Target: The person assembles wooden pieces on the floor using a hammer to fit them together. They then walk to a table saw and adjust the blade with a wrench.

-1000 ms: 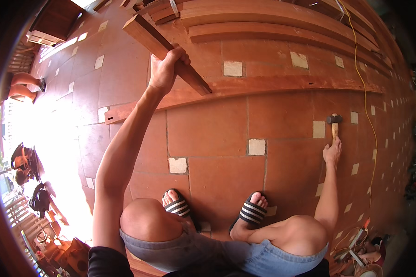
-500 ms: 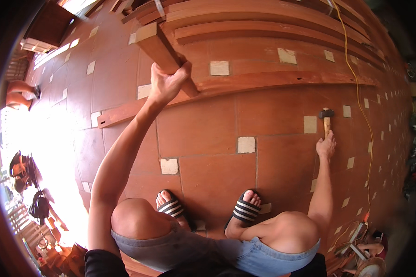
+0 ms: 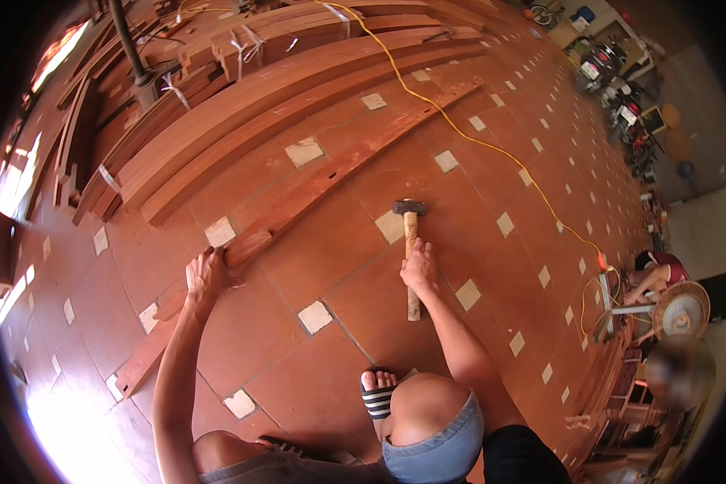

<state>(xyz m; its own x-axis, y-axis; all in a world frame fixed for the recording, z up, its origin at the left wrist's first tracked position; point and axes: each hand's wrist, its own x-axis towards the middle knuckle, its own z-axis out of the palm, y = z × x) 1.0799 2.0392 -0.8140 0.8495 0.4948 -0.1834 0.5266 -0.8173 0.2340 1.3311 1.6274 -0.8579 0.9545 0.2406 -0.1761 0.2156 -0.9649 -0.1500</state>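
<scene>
With my left hand (image 3: 207,274) I grip a short wooden block (image 3: 248,247), which lies lengthwise along a long reddish-brown plank (image 3: 363,149) on the floor. My fingers cover the block's middle, and its ends show on both sides of the hand. Small dark slots mark the plank. Closed around the pale wooden handle of a hammer is my right hand (image 3: 419,268). The dark hammer head (image 3: 410,207) points away from me, near the tiles and apart from the plank.
Long timber beams (image 3: 242,121) are stacked beyond the plank. A yellow cord (image 3: 492,145) crosses the tiled floor (image 3: 339,250) toward the right. At the far right are a fan (image 3: 682,310), another person (image 3: 657,274) sitting low and several parked motorbikes (image 3: 613,89).
The view has swung to the right. My left hand has lowered the block from a raised, tilted position to lie along the plank. The hammer remains in my right hand.
</scene>
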